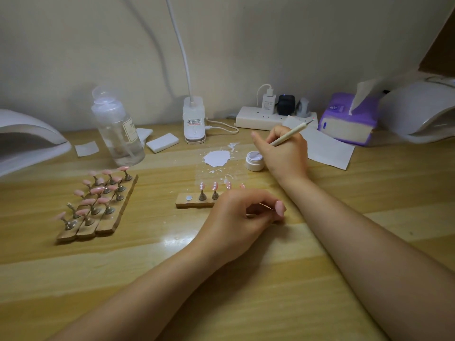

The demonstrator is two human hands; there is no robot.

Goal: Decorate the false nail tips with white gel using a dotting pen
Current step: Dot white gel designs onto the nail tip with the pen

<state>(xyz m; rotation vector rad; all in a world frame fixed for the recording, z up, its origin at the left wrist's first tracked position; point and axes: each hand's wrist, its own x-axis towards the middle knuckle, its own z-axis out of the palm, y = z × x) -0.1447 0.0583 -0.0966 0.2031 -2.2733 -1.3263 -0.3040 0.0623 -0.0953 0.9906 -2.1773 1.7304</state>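
Beside the open white gel jar [254, 160], the right grip [283, 148] holds the dotting pen [291, 132]; left grip [242, 215] pinches a pink nail tip [280, 208].

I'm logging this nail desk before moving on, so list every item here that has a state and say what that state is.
gel jar: open, lid off.
dotting pen: gripped by right hand, tip down at the jar.
nail tip: pinched in left hand.
nail tips on the near stand: upright, white-dotted.
clear bottle: cap flipped open.
tissue pack: open, tissue sticking out.
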